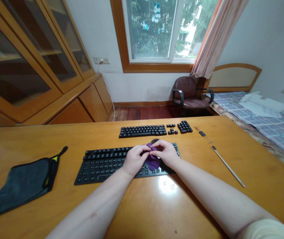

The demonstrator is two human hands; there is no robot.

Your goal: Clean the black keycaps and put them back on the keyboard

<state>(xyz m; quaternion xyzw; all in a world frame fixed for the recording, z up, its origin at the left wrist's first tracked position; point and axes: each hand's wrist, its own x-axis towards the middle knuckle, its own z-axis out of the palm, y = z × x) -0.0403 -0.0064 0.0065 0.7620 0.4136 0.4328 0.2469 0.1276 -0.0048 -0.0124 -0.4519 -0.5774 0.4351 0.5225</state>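
Purple soft piece (153, 162), cloth or putty, can't tell; up over the right part of the stripped keyboard (104, 169), mid-table (137, 219). Left hand (137, 160): thumb and fingers pinched on its upper part. Right hand (167, 153): same, fingertips clamped on it, just beside the left. Keycaps (143, 130) in rows toward the far table edge. Wire tool (202, 133) near far right corner; thin stick (228, 166) toward right edge. Gray cloth (30, 179) left of keyboard.
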